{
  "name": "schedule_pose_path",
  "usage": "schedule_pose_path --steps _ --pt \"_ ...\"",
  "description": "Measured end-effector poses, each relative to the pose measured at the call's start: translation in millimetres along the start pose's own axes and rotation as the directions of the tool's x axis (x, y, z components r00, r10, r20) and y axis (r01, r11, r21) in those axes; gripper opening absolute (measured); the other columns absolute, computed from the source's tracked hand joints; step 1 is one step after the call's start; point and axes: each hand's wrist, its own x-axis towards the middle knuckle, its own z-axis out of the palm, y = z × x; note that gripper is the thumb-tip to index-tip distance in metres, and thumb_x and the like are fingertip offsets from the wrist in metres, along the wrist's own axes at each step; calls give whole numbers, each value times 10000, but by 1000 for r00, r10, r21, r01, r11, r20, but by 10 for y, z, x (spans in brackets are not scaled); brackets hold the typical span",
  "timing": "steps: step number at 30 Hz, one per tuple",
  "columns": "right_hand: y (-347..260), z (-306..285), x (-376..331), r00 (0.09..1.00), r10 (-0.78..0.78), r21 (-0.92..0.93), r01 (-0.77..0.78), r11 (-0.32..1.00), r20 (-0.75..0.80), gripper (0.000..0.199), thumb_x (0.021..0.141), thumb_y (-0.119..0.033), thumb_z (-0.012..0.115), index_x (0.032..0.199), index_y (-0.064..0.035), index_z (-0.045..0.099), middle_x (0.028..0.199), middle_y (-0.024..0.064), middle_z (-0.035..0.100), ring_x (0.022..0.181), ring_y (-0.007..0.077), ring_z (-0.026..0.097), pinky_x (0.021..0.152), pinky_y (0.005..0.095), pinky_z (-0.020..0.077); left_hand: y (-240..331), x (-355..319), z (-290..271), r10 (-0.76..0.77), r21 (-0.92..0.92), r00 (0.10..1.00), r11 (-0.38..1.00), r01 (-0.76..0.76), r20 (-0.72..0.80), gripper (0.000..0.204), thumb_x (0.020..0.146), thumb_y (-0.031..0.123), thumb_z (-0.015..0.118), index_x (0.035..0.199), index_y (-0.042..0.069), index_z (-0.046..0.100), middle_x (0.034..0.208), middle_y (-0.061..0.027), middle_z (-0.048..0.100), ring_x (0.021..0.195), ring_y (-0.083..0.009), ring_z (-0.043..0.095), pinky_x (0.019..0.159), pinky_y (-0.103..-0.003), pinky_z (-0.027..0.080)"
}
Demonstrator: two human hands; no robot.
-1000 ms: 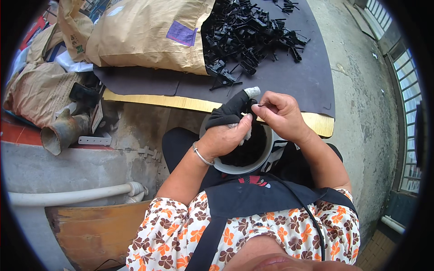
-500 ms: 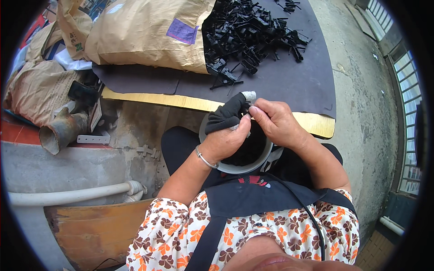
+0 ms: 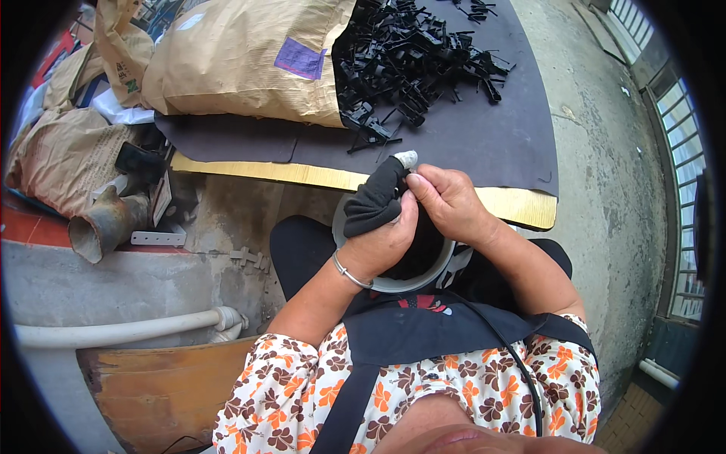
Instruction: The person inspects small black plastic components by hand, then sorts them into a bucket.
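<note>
My left hand (image 3: 384,240) is closed, its fingers covered by black cloth (image 3: 372,201) with a white wrapping (image 3: 406,159) at one fingertip. Against it, my bare right hand (image 3: 450,200) pinches with thumb and forefinger. A small black plastic part is between the two hands, mostly hidden by the fingers now. Both hands are above a pale bucket (image 3: 403,285) between my knees, whose inside looks dark. Beyond them, a heap of black plastic parts (image 3: 412,64) lies on the dark-covered table (image 3: 469,144), spilling from a large brown paper sack (image 3: 242,68).
The table's yellow edge (image 3: 302,171) runs just beyond my hands. At the left are another brown sack (image 3: 68,159), a rusty metal pipe (image 3: 106,223) and a white plastic pipe (image 3: 121,333). Concrete floor (image 3: 597,189) and a barred window (image 3: 684,181) are at the right.
Both hands have shifted slightly left, and the black-covered fingers have tilted. The black part that showed between the fingertips is now mostly hidden. The view has moved a little.
</note>
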Motion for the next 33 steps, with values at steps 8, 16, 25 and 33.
schedule_pose_path --steps 8,16,25,33 --pt "-73 -270 5 969 105 -158 -70 985 224 116 826 -80 601 892 15 600 731 86 603 649 131 567 601 254 458 21 72 -248 -390 -570 899 701 429 198 327 898 84 532 1201 -20 471 831 -37 584 650 -83 509 595 -228 442" --pt "-49 -208 22 993 -86 140 74 987 84 69 808 -42 639 839 3 596 689 29 577 618 72 526 559 235 432 -30 8 -241 -353 -406 885 792 456 305 305 869 80 501 1158 -16 485 813 -33 575 631 -80 511 577 -229 440" --pt "-75 -195 33 975 -38 -59 52 997 218 213 909 -174 550 789 1 536 607 58 505 550 117 432 515 287 393 -68 -17 -170 -318 -516 904 744 425 285 189 898 53 472 1076 2 511 740 -6 552 545 -54 457 498 -188 379" --pt "-76 32 70 986 -2 -109 20 994 167 233 915 -173 526 770 9 539 602 158 500 519 208 428 521 322 401 -115 -49 -161 -60 -126 997 990 67 58 99 838 20 490 920 -5 540 806 -89 576 674 -197 545 615 -280 440"
